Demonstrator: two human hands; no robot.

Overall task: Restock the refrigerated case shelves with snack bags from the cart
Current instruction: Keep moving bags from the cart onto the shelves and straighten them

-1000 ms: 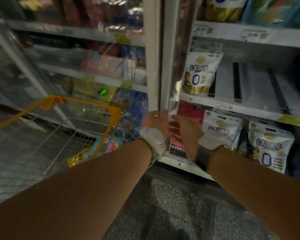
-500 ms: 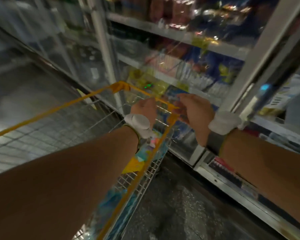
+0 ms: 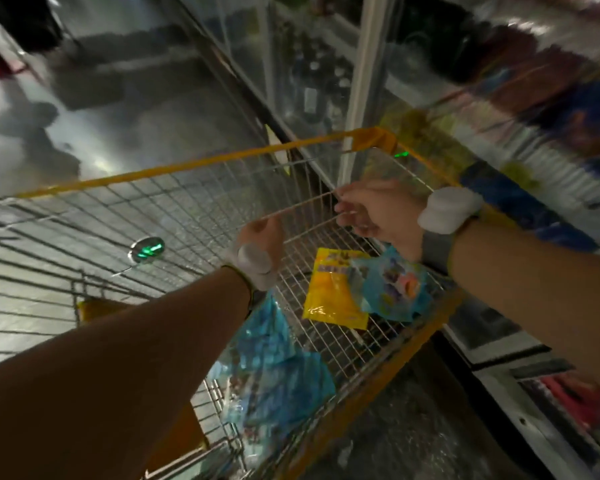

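Yellow-rimmed wire cart (image 3: 194,166) with a yellow bag (image 3: 329,296) and blue bags (image 3: 274,368) on its mesh floor

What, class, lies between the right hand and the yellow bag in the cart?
Nothing visible. The right hand is over the cart, above the yellow bag, with open space between. A blue bag overlaps the yellow bag's right edge only.

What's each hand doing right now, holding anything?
Left hand: over the cart, empty as far as visible; fingers hidden.
Right hand: open, holding nothing.
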